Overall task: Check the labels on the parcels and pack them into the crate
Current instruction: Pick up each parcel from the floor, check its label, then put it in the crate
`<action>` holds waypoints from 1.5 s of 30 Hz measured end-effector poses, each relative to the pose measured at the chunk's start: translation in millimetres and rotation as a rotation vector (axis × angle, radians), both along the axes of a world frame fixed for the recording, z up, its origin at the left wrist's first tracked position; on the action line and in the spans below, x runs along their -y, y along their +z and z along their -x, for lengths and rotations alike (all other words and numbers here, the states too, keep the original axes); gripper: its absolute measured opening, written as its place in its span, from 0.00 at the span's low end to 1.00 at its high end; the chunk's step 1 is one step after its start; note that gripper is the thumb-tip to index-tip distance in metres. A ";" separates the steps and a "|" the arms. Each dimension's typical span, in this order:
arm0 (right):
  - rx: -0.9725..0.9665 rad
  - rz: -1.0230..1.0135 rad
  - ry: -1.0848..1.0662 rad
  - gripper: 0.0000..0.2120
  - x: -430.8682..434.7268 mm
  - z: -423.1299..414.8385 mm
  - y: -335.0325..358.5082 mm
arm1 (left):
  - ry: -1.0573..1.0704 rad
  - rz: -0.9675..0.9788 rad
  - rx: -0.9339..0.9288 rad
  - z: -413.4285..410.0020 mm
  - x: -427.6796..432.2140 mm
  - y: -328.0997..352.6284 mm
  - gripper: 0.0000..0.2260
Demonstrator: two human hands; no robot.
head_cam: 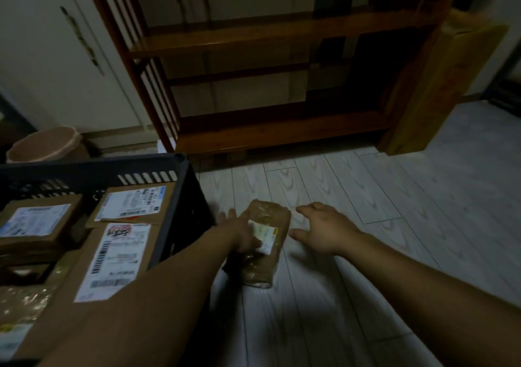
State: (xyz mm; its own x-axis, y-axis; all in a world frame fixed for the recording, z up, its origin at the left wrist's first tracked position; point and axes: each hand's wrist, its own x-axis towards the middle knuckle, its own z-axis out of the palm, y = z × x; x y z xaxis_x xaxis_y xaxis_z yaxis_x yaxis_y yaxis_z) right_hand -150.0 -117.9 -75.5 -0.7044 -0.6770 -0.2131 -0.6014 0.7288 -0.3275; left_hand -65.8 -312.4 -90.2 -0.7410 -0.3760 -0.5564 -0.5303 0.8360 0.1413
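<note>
One taped parcel (265, 256) was seen on the floor (366, 254), just right of the crate (180, 186), with its label (266, 234) turned up. Its left edge was touched by the left hand (244, 238); whether it was gripped could not be told. The right hand (324, 230) was held wide open beside it. Other parcels (112, 259) were already packed in the crate, so most of the task was judged done.

L arm (141, 296) & R arm (423, 276) bare, stretched fwd/down. L hand (242, 234) palm-down, blurred, grip unclear. R hand (324, 230) palm-down, fingers spread, relaxed.
</note>
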 end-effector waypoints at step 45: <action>0.557 1.320 -0.303 0.27 34.2 -80.8 145.8 | 0.513 -1.100 -1.067 -76.6 0.6 185.8 0.05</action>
